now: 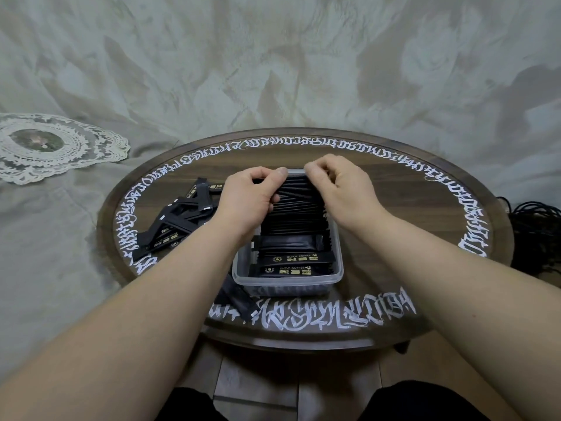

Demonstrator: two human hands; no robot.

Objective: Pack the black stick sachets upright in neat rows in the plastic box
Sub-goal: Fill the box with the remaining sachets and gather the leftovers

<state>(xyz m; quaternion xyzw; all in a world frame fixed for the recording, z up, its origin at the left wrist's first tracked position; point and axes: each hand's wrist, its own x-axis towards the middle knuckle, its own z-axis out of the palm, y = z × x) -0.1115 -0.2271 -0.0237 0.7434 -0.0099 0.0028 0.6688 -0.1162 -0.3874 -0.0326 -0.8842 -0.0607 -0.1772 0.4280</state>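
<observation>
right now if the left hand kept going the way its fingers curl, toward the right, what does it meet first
Probably the right hand: the left hand grips the packed sachets at the plastic box's far end, thumb nearly meeting the right thumb. Depth is unclear.

This looks like a room in a home, not a workplace; a low round wooden table (425, 189), ringed with white calligraphy-like lettering, stands close to a bed or sofa covered in a pale grey-green fabric (273, 71) printed with large roses; a white lace doily (45, 147) lies on that fabric at the left; the floor (258, 387) beneath the table is tiled in beige; a tangle of black cable (537, 235) sits just beside the table on the right; the person sits low at the table, knees in dark clothing showing at the bottom edge of the view.
</observation>
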